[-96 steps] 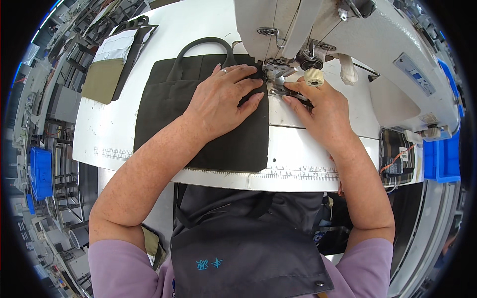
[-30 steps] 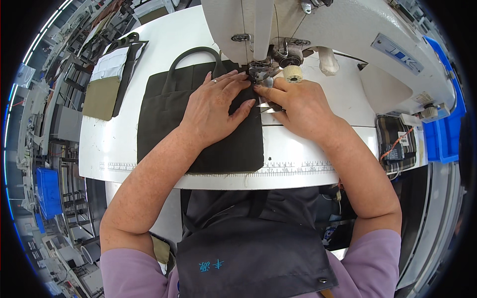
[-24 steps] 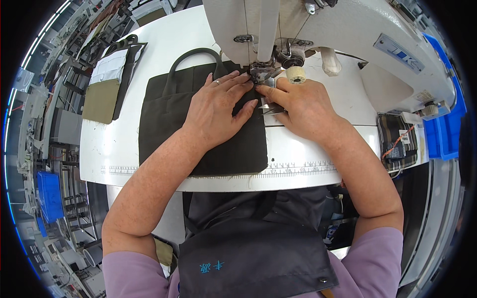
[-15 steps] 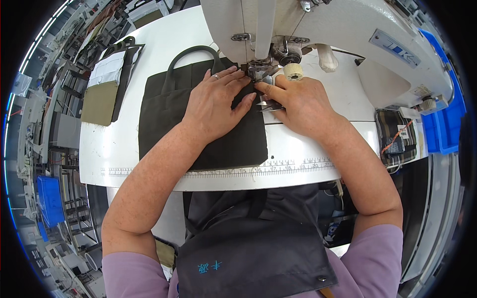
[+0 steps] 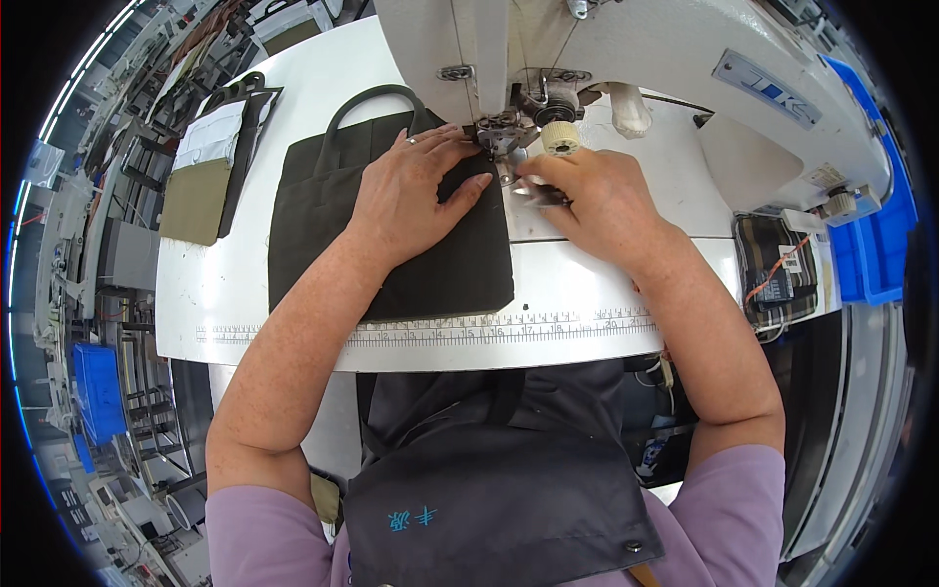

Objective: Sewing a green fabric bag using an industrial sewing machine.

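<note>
My left hand [image 5: 401,205] lies with fingers apart on a dark olive fabric bag [image 5: 450,274], which has an arched handle [image 5: 377,90] at its back. The bag's right edge is beside the presser foot [image 5: 504,135] of a white sewing machine [image 5: 636,44]. My right hand [image 5: 606,205] is closed around small metal snips [image 5: 543,194] just right of that edge, its index fingertip near the foot. The snips' blades are partly blurred.
A stack of khaki, white and dark fabric pieces [image 5: 201,191] lies on the left of the white table [image 5: 235,284]. A plaid pouch [image 5: 778,289] is at the right, beside a blue tray [image 5: 871,264]. Racks and another blue bin [image 5: 98,391] stand at left.
My right fingers and the snips have drawn slightly right from the bag's edge. The bag and left hand sit a little further left and up in the picture.
</note>
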`<state>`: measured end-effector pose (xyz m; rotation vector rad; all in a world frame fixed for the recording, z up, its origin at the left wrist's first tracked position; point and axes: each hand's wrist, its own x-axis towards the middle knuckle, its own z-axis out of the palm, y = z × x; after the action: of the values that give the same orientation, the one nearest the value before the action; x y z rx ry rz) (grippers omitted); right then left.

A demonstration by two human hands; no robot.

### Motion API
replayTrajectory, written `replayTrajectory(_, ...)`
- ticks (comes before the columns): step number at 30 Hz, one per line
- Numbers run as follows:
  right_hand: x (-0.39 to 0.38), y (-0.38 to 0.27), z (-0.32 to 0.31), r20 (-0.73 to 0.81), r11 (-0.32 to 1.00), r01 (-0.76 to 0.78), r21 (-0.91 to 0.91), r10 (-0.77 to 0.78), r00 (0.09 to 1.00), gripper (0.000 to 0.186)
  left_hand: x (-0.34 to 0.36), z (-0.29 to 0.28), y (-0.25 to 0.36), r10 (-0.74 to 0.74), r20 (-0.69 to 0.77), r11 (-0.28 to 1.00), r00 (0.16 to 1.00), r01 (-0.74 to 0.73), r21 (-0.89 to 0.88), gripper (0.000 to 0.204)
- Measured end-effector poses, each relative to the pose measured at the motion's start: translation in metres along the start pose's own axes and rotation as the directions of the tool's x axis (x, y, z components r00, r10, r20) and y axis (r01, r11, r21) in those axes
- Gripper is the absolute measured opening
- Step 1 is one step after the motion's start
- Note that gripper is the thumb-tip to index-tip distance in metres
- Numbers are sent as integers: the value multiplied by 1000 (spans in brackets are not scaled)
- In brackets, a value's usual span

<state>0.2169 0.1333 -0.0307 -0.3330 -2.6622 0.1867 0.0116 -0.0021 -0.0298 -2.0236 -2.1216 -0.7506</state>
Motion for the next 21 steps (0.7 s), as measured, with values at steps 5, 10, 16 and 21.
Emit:
replayTrajectory(5,1,-5,-14,-33,993,-107,46,109,994,22,-2,-6,-14,122,-183,992,975,-125,-7,25)
replayTrajectory(10,-1,6,-8,-68,998,-51,-35,48,997,26,-12,-23,41,97,-52,986,994,-103,-134,34)
replayTrajectory(16,-4,6,-1,-100,987,17,158,-1,995,22,-5,-18,60,-167,237,984,957,176,-15,25)
replayTrajectory(21,-4,6,-4,-113,991,43,130,-28,993,19,1,-20,54,-216,258,941,941,272,-200,23)
